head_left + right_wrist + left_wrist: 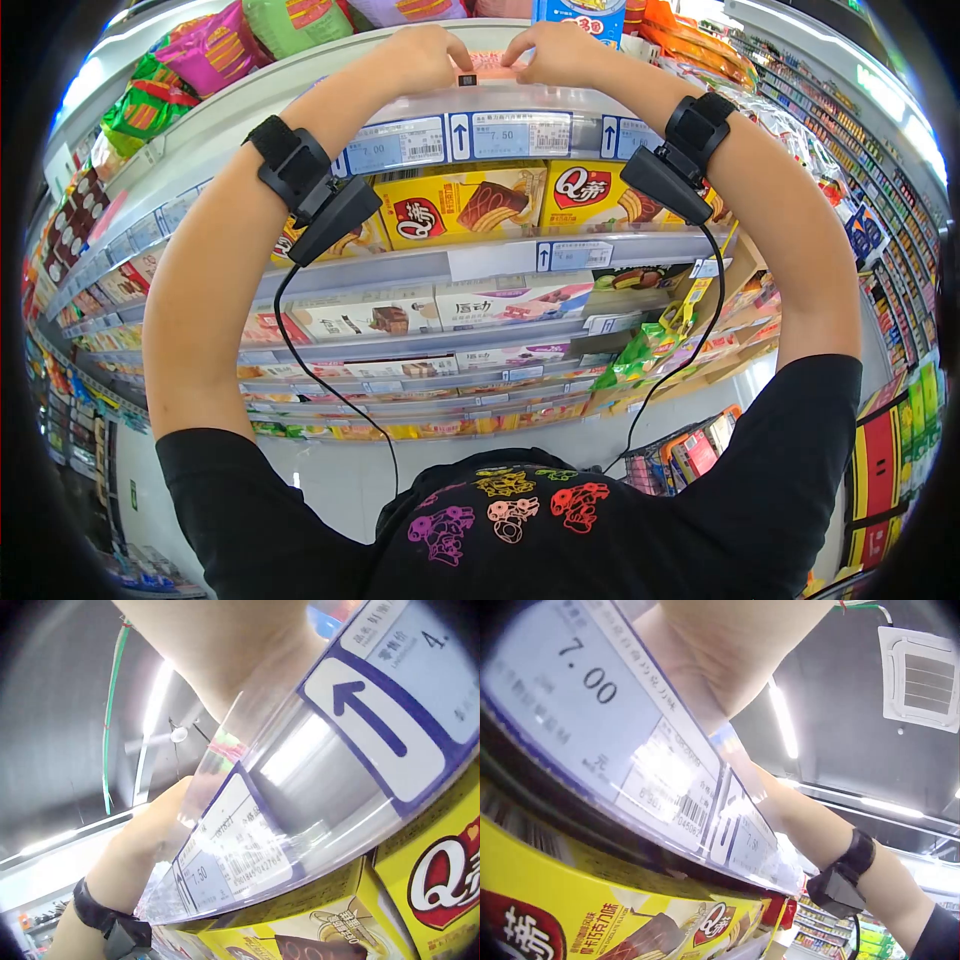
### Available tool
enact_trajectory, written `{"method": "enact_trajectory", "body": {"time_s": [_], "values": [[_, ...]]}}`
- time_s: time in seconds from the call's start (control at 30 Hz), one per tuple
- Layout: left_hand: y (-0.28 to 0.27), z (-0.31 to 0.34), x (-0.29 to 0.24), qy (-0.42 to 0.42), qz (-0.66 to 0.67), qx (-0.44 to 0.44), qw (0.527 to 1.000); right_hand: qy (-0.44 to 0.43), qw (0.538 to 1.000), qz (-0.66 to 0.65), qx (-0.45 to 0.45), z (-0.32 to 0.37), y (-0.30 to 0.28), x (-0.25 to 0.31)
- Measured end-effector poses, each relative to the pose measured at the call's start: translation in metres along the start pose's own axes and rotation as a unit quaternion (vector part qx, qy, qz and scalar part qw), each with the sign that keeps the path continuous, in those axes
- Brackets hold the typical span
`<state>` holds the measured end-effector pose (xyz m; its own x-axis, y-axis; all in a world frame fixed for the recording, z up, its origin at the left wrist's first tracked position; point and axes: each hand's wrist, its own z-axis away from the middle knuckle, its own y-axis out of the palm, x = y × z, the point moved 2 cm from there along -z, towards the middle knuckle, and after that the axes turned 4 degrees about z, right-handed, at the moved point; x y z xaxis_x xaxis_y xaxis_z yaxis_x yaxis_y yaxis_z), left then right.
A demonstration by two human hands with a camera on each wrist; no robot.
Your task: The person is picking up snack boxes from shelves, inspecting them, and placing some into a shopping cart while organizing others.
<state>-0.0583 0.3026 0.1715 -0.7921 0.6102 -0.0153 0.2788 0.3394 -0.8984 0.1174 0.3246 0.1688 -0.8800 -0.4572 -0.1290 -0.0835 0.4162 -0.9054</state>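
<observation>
Both hands reach over the front lip of the top shelf [530, 97] in the head view. Between them lies a pink pack [490, 62] with a small dark tag on its near side. My left hand [425, 58] grips its left end with bent fingers, and my right hand [562, 53] holds the right end the same way. In the left wrist view the base of the left hand [720, 652] shows above a 7.00 price label [585, 675]; its fingers are hidden. The right wrist view likewise has the base of the right hand [232, 645] behind the clear shelf strip.
Yellow snack boxes [465, 205] fill the shelf below, with white boxes [385, 315] under them. Colourful bags [215, 45] and a blue box [585, 15] stand behind the hands. Cables [335, 392] hang from both wrist cameras. A basket of goods [690, 450] is at lower right.
</observation>
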Motion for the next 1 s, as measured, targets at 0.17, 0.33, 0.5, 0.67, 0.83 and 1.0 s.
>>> {"method": "enact_trajectory", "body": {"time_s": [0.17, 0.33, 0.5, 0.67, 0.83, 1.0], "values": [[0.013, -0.011, 0.017, 0.006, 0.036, 0.004, 0.999, -0.032, 0.999, 0.0, -0.041, -0.006, 0.009, -0.007], [0.013, -0.01, 0.016, 0.001, 0.038, -0.013, 0.999, -0.041, 0.997, -0.015, -0.059, -0.005, 0.01, -0.01], [0.012, -0.008, 0.017, 0.001, 0.024, -0.015, 1.0, -0.077, 0.99, 0.018, -0.116, -0.008, 0.02, -0.015], [0.013, -0.005, 0.015, -0.012, 0.037, -0.03, 0.999, -0.04, 0.996, -0.035, -0.065, -0.001, 0.003, -0.004], [0.012, -0.008, 0.021, -0.017, 0.025, -0.015, 0.999, 0.005, 0.996, -0.085, -0.008, 0.009, -0.006, 0.006], [0.013, -0.007, 0.021, -0.044, 0.039, -0.019, 0.998, -0.065, 0.99, -0.017, -0.12, 0.014, -0.016, 0.001]]}}
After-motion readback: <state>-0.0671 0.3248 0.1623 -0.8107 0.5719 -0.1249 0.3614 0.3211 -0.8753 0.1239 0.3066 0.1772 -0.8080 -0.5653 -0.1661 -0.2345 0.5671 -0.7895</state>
